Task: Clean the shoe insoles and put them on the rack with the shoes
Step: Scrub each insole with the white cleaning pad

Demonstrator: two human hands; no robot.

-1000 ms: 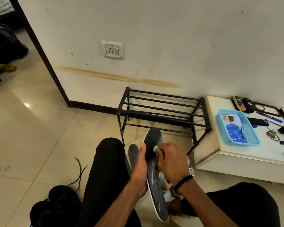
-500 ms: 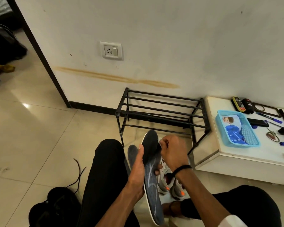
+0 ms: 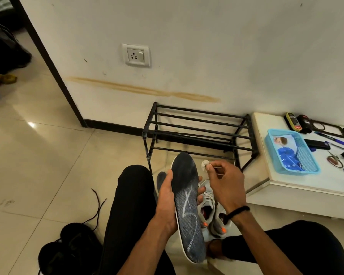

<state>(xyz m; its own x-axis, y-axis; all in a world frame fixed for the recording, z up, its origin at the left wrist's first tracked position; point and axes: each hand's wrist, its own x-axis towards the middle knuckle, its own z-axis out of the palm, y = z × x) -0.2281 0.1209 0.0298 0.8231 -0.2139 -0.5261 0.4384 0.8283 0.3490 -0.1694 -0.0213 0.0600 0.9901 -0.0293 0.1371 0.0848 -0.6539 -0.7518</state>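
My left hand [image 3: 167, 197] grips a dark grey insole [image 3: 186, 205] with a white rim, held upright between my knees, toe end up. To the right of the insole's toe, my right hand [image 3: 224, 185] pinches a small white wad of tissue [image 3: 205, 164], just off the surface. A second dark insole [image 3: 160, 180] peeks out behind my left hand. Below my right wrist, a pair of grey shoes [image 3: 212, 211] with orange heel marks sits on the floor. The black metal rack [image 3: 197, 133] stands bare against the wall ahead.
A pair of black shoes [image 3: 68, 249] with loose laces lies on the floor at lower left. A low white table [image 3: 298, 187] on the right carries a blue basket [image 3: 274, 155], pens and small items. A doorway opens at far left.
My right hand has moved up along the insole from its middle and lifted the tissue off past the toe end. The left hand keeps its hold on the insole.
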